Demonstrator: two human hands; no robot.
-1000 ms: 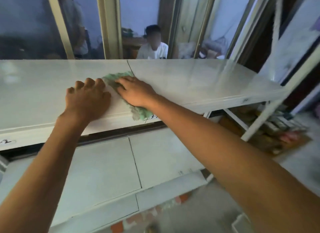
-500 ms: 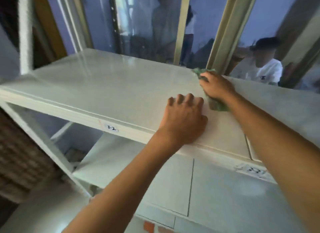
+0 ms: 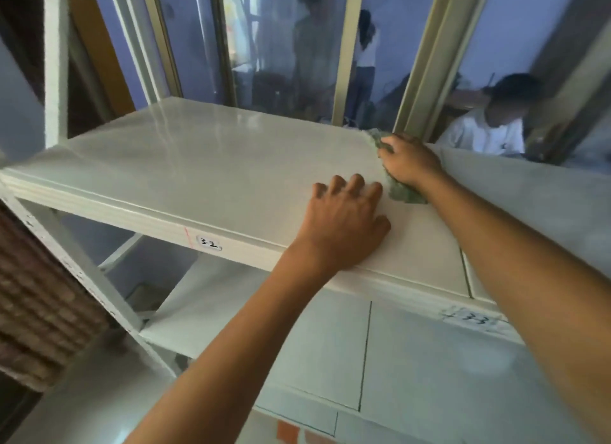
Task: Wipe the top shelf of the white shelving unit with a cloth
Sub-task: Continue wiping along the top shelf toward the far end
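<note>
Gripping the green cloth (image 3: 401, 192) at the far edge of the top shelf (image 3: 205, 165), our right hand (image 3: 408, 162) is mid-wipe while our left hand (image 3: 344, 225) rests flat beside it; next we likely sweep leftward across the unwiped panel.

A window (image 3: 297, 46) with pale frames fills the back wall. Through its glass, a seated person in white (image 3: 489, 129) is at the right and a standing person (image 3: 365, 60) nearer the middle, against blue walls. Left of the window hangs a brown woven panel (image 3: 39, 298).
</note>
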